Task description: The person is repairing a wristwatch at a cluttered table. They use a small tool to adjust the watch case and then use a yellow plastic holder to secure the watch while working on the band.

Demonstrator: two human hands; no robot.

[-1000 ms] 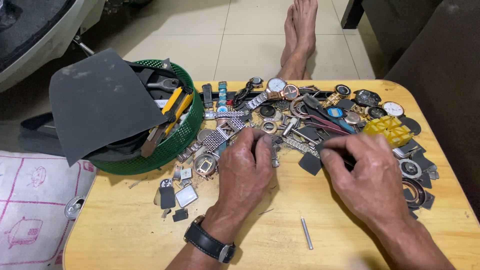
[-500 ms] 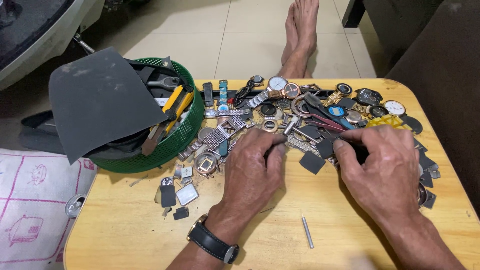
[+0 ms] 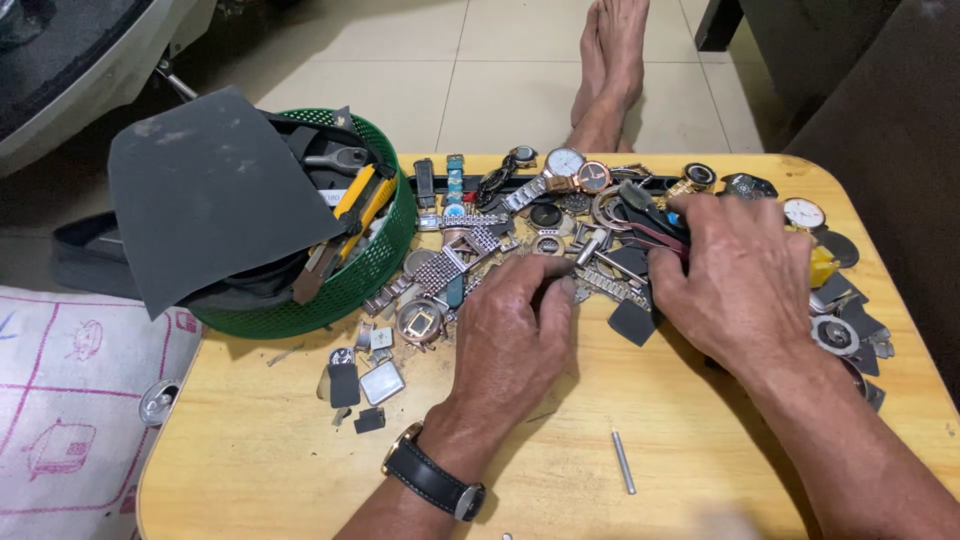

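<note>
Wooden bench (image 3: 260, 470), pale yellow, scuffed up a bit, and closest to the camera there's a small metal pin (image 3: 623, 462) lying loose on it between the two forearms. Left wrist has a black-strapped wristwatch (image 3: 432, 474) on it. Just past that, the left hand (image 3: 515, 335) sits palm down on the bench with the fingers curled in together, tips pinching at one end of a metal link bracelet (image 3: 612, 288). What exactly is under the fingers I can't tell, they cover it. The right hand (image 3: 738, 275) is knuckles up, fingers bunched and closed over the other end of that bracelet, right beside a dark flat scrap (image 3: 632, 322). So the bracelet lies in the gap between the two hands, at the near edge of the parts pile.

Left of the left hand there are a few loose bits: a square watch case (image 3: 418, 322), a shiny square back plate (image 3: 382, 382) and a dark strap stub (image 3: 344, 384).

Further back, a green plastic basket (image 3: 372, 272) holds a yellow utility knife (image 3: 352, 208), with a big sheet of dark sandpaper (image 3: 215, 195) draped over it. Along the far edge of the bench sit round watches (image 3: 565, 162) and loose straps. Beyond that, bare feet (image 3: 612, 60) on a tiled floor (image 3: 480, 70).
</note>
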